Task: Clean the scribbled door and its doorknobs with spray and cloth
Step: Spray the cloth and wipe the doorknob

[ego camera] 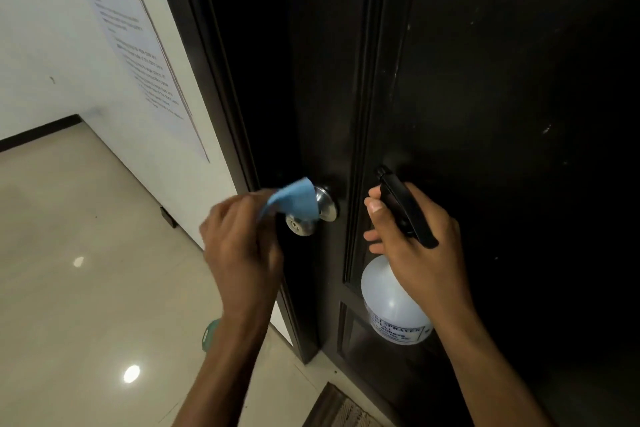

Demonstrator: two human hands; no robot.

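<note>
Black and panelled, the wooden door (485, 97) fills the right of the view, with pale scuffs and specks scattered on its upper panel. Low on its left edge sits the round chrome doorknob (304, 218). A light blue cloth (294, 201) drapes over the top of the doorknob, and the left hand (242, 236) pinches the cloth's near end between curled fingers. Just right of the knob, the right hand (412, 239) grips the neck of a translucent white plastic spray bottle (391, 302) — its black trigger head (405, 208) points up at the door, one finger curled over the trigger. The bottle hangs close to the door's lower panel; whether it touches cannot be told. Left of the dark frame, a printed paper notice (138, 45) hangs on the white wall (41, 45) — below lies the glossy cream tiled floor (86, 236).
</note>
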